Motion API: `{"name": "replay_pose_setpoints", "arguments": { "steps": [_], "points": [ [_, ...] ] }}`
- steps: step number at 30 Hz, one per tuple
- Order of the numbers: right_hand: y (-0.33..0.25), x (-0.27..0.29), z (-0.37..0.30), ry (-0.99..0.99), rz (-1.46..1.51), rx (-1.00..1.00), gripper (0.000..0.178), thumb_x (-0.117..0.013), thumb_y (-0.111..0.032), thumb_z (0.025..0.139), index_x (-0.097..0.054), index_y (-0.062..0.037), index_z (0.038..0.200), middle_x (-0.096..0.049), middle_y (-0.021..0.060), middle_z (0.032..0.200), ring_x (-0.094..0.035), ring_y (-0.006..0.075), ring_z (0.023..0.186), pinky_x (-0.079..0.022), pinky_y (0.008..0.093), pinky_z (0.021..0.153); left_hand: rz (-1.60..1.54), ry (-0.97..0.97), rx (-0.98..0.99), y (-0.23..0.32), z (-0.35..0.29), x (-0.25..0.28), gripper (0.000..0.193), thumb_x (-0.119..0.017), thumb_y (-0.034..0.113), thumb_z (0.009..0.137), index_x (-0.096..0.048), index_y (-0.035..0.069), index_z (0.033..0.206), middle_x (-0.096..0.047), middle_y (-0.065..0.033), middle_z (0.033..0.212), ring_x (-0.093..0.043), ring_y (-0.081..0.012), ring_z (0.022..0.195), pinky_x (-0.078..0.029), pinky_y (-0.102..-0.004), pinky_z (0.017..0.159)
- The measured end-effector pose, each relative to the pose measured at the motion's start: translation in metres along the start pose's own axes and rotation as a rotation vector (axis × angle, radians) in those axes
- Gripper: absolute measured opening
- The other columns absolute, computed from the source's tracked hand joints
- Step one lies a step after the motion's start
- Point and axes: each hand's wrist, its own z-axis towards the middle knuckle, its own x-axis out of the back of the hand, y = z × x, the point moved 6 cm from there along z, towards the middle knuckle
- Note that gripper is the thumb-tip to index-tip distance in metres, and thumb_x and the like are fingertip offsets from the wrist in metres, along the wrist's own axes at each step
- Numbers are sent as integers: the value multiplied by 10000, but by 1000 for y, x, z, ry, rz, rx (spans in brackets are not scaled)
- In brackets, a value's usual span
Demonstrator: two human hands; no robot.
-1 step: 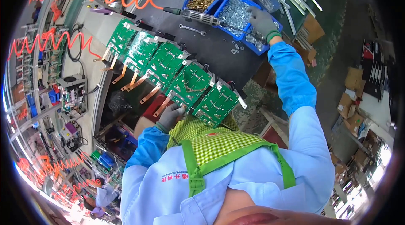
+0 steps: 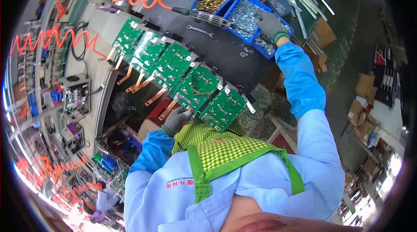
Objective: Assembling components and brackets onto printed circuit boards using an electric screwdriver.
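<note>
Right hand (image 2: 270, 24) is up right of center, gloved, fingers bent down by the washers (image 2: 246, 11) in the middle blue bin (image 2: 246, 37). Can't tell if it's pinching anything, the fingertips are buried or turned away. Left hand (image 2: 176, 119), lower middle, has its fingers at the near edge of the circuit boards (image 2: 196, 86). Can't tell if that's a grip or just resting, since the fingers go out of sight there.

The boards run in a row from upper left to center, and the nearest one sits right by the apron (image 2: 230, 151). My worry: a lean or an apron snag could shove the row. The bent copper strips (image 2: 155, 97) poke out over the edge, so a sleeve could catch and bend one.

The power driver (image 2: 210, 18) lies across the bins near the right hand, so a bump could roll it off or tip washers out. A few loose washers (image 2: 246, 52) are on the table already; one stuck under a board might scratch or short it.

Hard to make out: the boards' undersides, small stuff in the bin under the right wrist, and the blurry, bent left rim.
</note>
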Motion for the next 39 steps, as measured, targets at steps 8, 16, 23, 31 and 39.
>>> {"name": "replay_pose_setpoints", "arguments": {
  "steps": [8, 16, 23, 31, 39],
  "points": [
    [-36, -61, 42, -233, -504, -4, 247, -460, -133, 819, -640, -107, 986, -631, 139, 995, -602, 308, 947, -480, 424, 795, 17, 88, -22, 4, -11, -8, 234, -569, 138, 835, -523, -8, 1013, -573, -77, 870, -558, -149, 734, -474, -287, 700],
    [-49, -26, 27, -33, -334, 56, 219, -488, -173, 816, -633, -104, 965, -623, 165, 947, -590, 333, 902, -467, 425, 790, 19, 34, -25, -3, -7, -3, 288, -581, 177, 830, -510, -14, 1034, -575, -84, 889, -572, -163, 772, -487, -282, 683],
    [-42, 13, -41, 126, 500, -182, 266, -592, -127, 772, -612, -63, 1029, -647, 125, 888, -638, 203, 753, -504, 310, 653, 95, -77, 18, -5, 2, 3, 249, -569, 175, 846, -525, -8, 1008, -567, -62, 883, -571, -157, 754, -502, -285, 686],
    [-252, 15, -227, -31, 916, 62, 225, -598, -158, 807, -622, -10, 975, -634, 85, 885, -612, 144, 741, -487, 261, 640, 158, -248, -139, 11, 6, -4, 193, -554, 123, 847, -528, -53, 922, -584, -109, 825, -582, -170, 683, -493, -243, 583],
    [-270, -109, -260, 7, 509, 88, 200, -580, -169, 780, -635, -46, 929, -619, 136, 947, -599, 290, 859, -476, 358, 757, 63, -259, -48, 9, 6, -7, 219, -545, 134, 859, -528, -37, 996, -581, -94, 867, -578, -144, 714, -488, -223, 583]
  ]
}}
